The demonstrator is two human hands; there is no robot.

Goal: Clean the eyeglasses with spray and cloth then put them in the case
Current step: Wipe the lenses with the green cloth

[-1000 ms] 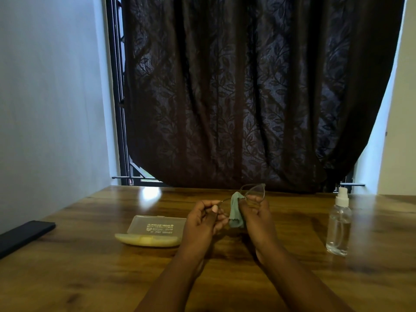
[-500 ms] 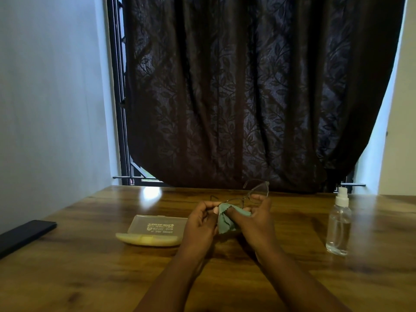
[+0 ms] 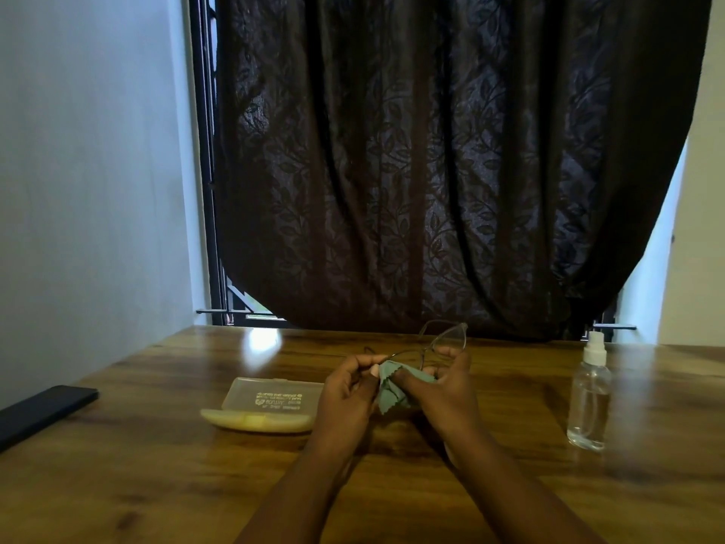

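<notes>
**Eyeglasses being held and wiped above the table**

The eyeglasses [image 3: 439, 345] are being held in the air above the wooden table [image 3: 157, 465], between both hands, with one lens raised toward the dark curtain [image 3: 431, 170]. The left hand [image 3: 347, 390] is being kept curled, its fingertips pinching the thin frame at the near side. The right hand [image 3: 443, 390] is also being kept curled, with the green cloth [image 3: 392, 390] gripped between thumb and fingers and pressed against the glasses; the cloth's zigzag edge is hanging down between the two hands. Which part of the lens is being touched by the cloth cannot be told.

The case [image 3: 266, 406] is lying open on the table just to the left of the left hand, its clear lid tipped back and its yellowish tray facing the person. The spray bottle [image 3: 588, 398] is standing upright on the table, well apart to the right of the hands. A dark flat object [image 3: 39, 410] is lying at the table's left edge.
</notes>
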